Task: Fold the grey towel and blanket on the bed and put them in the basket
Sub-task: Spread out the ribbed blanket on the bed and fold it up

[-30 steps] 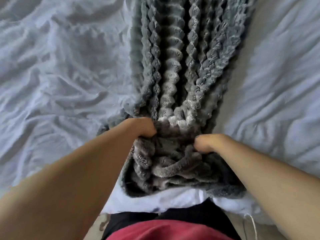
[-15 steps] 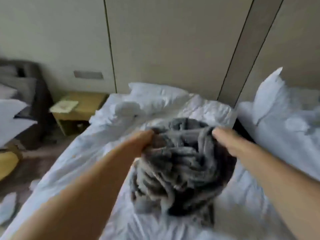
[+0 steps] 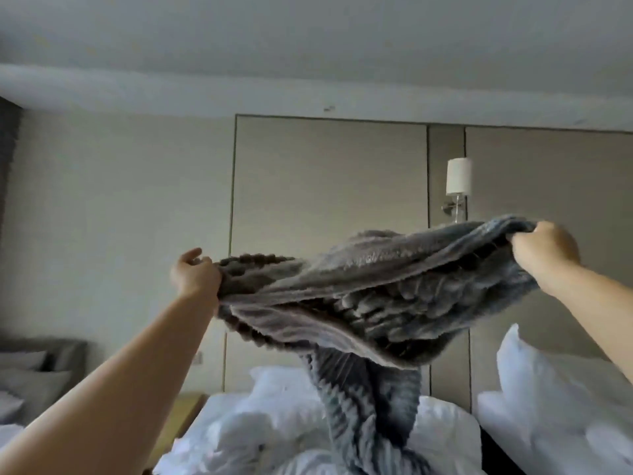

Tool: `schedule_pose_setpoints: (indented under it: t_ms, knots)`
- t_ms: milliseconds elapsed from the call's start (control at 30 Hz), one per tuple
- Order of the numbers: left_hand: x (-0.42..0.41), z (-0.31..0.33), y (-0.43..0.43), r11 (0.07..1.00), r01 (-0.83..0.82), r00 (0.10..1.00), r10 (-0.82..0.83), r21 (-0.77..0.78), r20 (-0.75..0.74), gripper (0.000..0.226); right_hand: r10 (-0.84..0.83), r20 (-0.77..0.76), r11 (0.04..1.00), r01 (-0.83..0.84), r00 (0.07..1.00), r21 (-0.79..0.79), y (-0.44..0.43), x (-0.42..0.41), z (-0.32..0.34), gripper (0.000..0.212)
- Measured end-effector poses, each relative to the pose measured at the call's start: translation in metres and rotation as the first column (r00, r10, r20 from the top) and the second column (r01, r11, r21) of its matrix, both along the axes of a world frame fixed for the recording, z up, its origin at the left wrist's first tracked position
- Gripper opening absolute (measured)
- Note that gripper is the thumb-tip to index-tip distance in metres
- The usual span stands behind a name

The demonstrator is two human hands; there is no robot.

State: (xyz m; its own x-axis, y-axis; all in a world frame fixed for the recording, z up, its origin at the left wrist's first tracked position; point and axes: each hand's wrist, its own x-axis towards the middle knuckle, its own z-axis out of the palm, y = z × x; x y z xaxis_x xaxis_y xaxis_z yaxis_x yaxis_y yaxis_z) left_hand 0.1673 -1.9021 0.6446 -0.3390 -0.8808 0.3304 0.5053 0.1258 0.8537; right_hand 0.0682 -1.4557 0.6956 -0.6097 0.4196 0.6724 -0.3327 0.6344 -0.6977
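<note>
Left hand (image 3: 195, 275) and right hand (image 3: 544, 253) are clutching the grey blanket (image 3: 376, 289) aloft over the bed (image 3: 239, 440), seemingly spreading it; next, probably laying it flat

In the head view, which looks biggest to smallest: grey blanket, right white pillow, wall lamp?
1. Grey blanket, held up close to the camera.
2. White pillow.
3. Wall lamp, far away, so it may look smaller than it is.
</note>
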Motion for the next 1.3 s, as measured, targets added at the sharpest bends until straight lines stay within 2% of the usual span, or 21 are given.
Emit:
schedule_pose_setpoints:
  t_ms: [100, 233, 333, 433, 533, 600, 667, 733, 800, 833, 900, 933, 967, 1000, 1033, 1067, 1133, 1200, 1233, 1267, 1300]
  knots:
    - [0.008, -0.066, -0.012, 0.997, -0.055, 0.986, 0.062, -0.050, 0.152, 0.032, 0.102, 0.071, 0.994, -0.105, 0.992, 0.030, 0.002, 0.003, -0.065, 0.024]
    - [0.028, -0.189, -0.018, 0.997, -0.056, 0.891, 0.071, -0.047, 0.448, 0.037, 0.212, 0.396, 0.956, -0.274, 0.893, 0.106, 0.008, 0.022, -0.178, 0.006]
    - [0.065, -0.292, -0.024, 1.000, -0.027, 0.740, 0.011, 0.013, 0.672, 0.036, 0.228, 0.700, 0.905, -0.413, 0.676, 0.104, 0.021, 0.056, -0.278, 0.023]
    - [0.119, -0.387, -0.027, 0.998, 0.067, 0.446, -0.041, 0.012, 0.894, 0.021, 0.044, 0.922, 0.863, -0.479, 0.386, 0.159, 0.031, 0.106, -0.374, 0.021]
    - [0.179, -0.460, -0.029, 0.997, 0.050, 0.245, -0.063, 0.052, 0.968, 0.017, -0.246, 0.965, 0.789, -0.561, 0.085, 0.251, 0.035, 0.168, -0.453, 0.019]
    - [0.214, -0.499, -0.030, 0.982, 0.065, 0.148, -0.184, 0.176, 0.972, 0.025, -0.314, 0.950, 0.816, -0.512, 0.002, 0.270, 0.039, 0.210, -0.489, 0.030]
    - [0.244, -0.518, -0.019, 0.941, 0.089, 0.157, -0.338, 0.328, 0.928, 0.017, -0.295, 0.955, 0.872, -0.396, 0.041, 0.286, 0.037, 0.245, -0.506, 0.028]
    - [0.268, -0.525, -0.009, 0.916, -0.003, 0.198, -0.394, 0.402, 0.898, 0.012, -0.214, 0.958, 0.930, -0.259, 0.191, 0.260, 0.030, 0.269, -0.507, 0.011]
    - [0.280, -0.522, -0.001, 0.859, -0.068, 0.271, -0.474, 0.508, 0.838, 0.019, 0.026, 0.910, 0.999, 0.011, 0.413, -0.033, 0.020, 0.282, -0.501, 0.011]
    - [0.282, -0.517, 0.003, 0.851, -0.062, 0.319, -0.478, 0.522, 0.818, 0.021, 0.154, 0.834, 0.957, 0.128, 0.530, -0.259, 0.015, 0.284, -0.495, 0.010]
    - [0.281, -0.504, 0.012, 0.867, -0.053, 0.475, -0.415, 0.496, 0.776, 0.021, 0.340, 0.636, 0.747, 0.212, 0.692, -0.630, 0.014, 0.284, -0.481, 0.012]
    - [0.282, -0.494, 0.017, 0.876, -0.051, 0.562, -0.372, 0.479, 0.739, 0.020, 0.405, 0.510, 0.597, 0.203, 0.759, -0.776, 0.015, 0.283, -0.475, 0.017]
    - [0.286, -0.485, 0.023, 0.874, -0.075, 0.642, -0.326, 0.481, 0.693, 0.020, 0.433, 0.370, 0.387, 0.201, 0.822, -0.900, 0.017, 0.284, -0.468, 0.022]
    - [0.291, -0.476, 0.028, 0.866, -0.102, 0.709, -0.282, 0.489, 0.647, 0.020, 0.437, 0.234, 0.172, 0.175, 0.869, -0.970, 0.019, 0.287, -0.462, 0.024]
    - [0.298, -0.468, 0.033, 0.863, -0.135, 0.746, -0.235, 0.487, 0.623, 0.020, 0.441, 0.169, 0.082, 0.148, 0.881, -0.986, 0.021, 0.293, -0.456, 0.023]
    - [0.306, -0.462, 0.037, 0.868, -0.164, 0.750, -0.199, 0.468, 0.631, 0.020, 0.457, 0.169, 0.119, 0.128, 0.873, -0.985, 0.023, 0.302, -0.452, 0.019]
    - [0.328, -0.450, 0.044, 0.899, -0.185, 0.694, -0.166, 0.397, 0.700, 0.020, 0.537, 0.325, 0.376, 0.124, 0.779, -0.918, 0.032, 0.321, -0.446, 0.013]
    - [0.353, -0.441, 0.056, 0.926, -0.165, 0.657, -0.154, 0.340, 0.738, 0.022, 0.458, 0.659, 0.803, 0.041, 0.596, -0.595, 0.050, 0.344, -0.449, 0.028]
    - [0.366, -0.439, 0.063, 0.942, -0.144, 0.648, -0.142, 0.303, 0.749, 0.024, 0.323, 0.789, 0.941, -0.086, 0.523, -0.328, 0.060, 0.359, -0.450, 0.031]
    - [0.380, -0.439, 0.071, 0.959, -0.121, 0.631, -0.125, 0.257, 0.766, 0.025, 0.197, 0.859, 0.966, -0.242, 0.472, -0.089, 0.070, 0.375, -0.451, 0.034]
    - [0.395, -0.440, 0.080, 0.972, -0.107, 0.602, -0.105, 0.211, 0.791, 0.024, 0.107, 0.903, 0.923, -0.379, 0.417, 0.066, 0.079, 0.392, -0.450, 0.039]
